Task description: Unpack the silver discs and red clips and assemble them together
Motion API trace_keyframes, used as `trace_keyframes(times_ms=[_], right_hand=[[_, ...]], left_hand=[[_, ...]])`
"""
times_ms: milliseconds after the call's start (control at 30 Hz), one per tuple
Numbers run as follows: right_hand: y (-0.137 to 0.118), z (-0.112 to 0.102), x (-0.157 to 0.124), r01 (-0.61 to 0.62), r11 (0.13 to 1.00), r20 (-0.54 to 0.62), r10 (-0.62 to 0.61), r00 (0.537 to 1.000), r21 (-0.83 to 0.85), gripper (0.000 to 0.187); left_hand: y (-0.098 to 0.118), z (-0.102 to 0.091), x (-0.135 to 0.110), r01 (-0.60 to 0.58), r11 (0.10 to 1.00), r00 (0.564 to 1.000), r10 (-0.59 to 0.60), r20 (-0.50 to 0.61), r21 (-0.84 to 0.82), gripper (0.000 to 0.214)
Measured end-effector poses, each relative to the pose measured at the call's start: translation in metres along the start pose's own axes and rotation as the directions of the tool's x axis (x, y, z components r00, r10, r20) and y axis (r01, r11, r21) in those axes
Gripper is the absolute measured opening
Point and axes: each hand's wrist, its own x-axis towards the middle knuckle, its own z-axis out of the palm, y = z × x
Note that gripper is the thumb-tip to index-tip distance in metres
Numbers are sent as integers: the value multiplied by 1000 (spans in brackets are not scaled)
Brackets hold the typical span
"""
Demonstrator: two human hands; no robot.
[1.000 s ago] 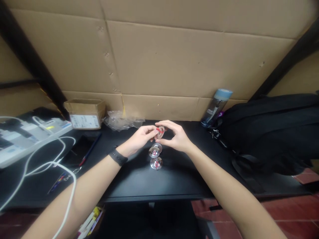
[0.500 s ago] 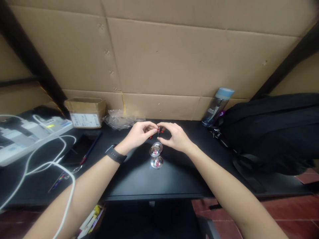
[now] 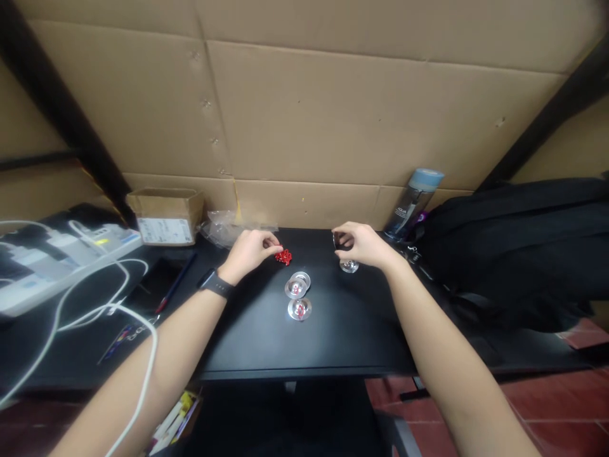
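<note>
My left hand [image 3: 252,251] has its thumb and index finger drawn together at the edge of a pile of small red pieces [image 3: 284,256]; whether a piece is pinched between them is hidden. To the right, my right hand [image 3: 360,244] grips a thin shiny disc [image 3: 334,240] edge-on between thumb and fingers. Just below that hand, another silver disc [image 3: 349,266] lies on the table. Between my hands and nearer to me are two overlapping silver discs [image 3: 295,289], and a further silver disc [image 3: 299,310] in front. Red spots show at the centres of some.
A black table [image 3: 314,349] carries everything. On the left stand a white power strip [image 3: 71,260] with cables, a phone [image 3: 159,279], a small cardboard box [image 3: 166,216] and clear plastic wrap [image 3: 226,226]. A bottle [image 3: 413,203] and black bag [image 3: 514,254] are right.
My hands have parted: the left moved to the red pile, the right moved away to the right with a disc. The disc pair in the middle now lies overlapped, and another disc shows under my right hand.
</note>
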Motion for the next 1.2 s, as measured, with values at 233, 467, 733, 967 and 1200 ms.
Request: trace_keyframes(times_ms=[233,467,733,967,1200], right_hand=[[24,-16,-9,-207,968,277,240,931,-144,41],[38,-14,-9,-214,938,378,308,873,-272,43],[43,-5,-7,-210,932,408,321,854,-294,46],[-1,8,-3,86,988,263,-49,964,-131,46],[-63,69,-9,374,927,348,-350,870,-2,22]], left_hand=[[-9,10,1,-76,997,996,74,56,30,22],[-11,12,2,-65,997,994,62,85,34,20],[-10,10,3,-57,995,998,53,46,82,15],[-2,6,1,-75,989,997,76,0,127,21],[4,4,-1,-104,983,994,109,-25,154,24]])
